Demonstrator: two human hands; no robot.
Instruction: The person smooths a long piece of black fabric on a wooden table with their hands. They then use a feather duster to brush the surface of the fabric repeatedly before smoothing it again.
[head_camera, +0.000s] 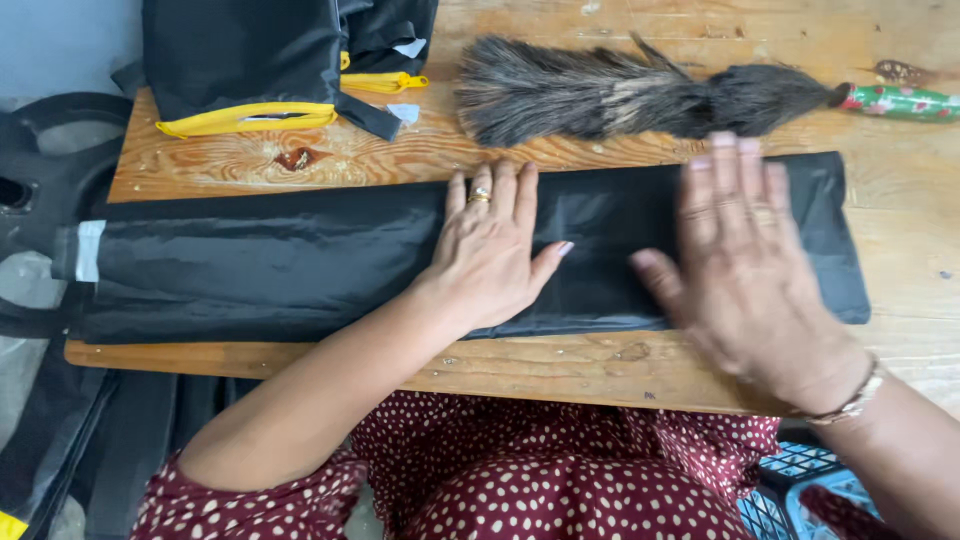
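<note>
Pressing flat, fingers spread, gripping nothing: left hand and blurred right hand on folded black fabric along desk front edge; white label at fabric's left end.

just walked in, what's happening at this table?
A person seated at a wooden table has both hands flat on a long folded strip of black fabric. The left hand presses near its middle; the right hand is blurred over the right part. Beyond the strip lie a feather duster and black bags with yellow trim.
</note>
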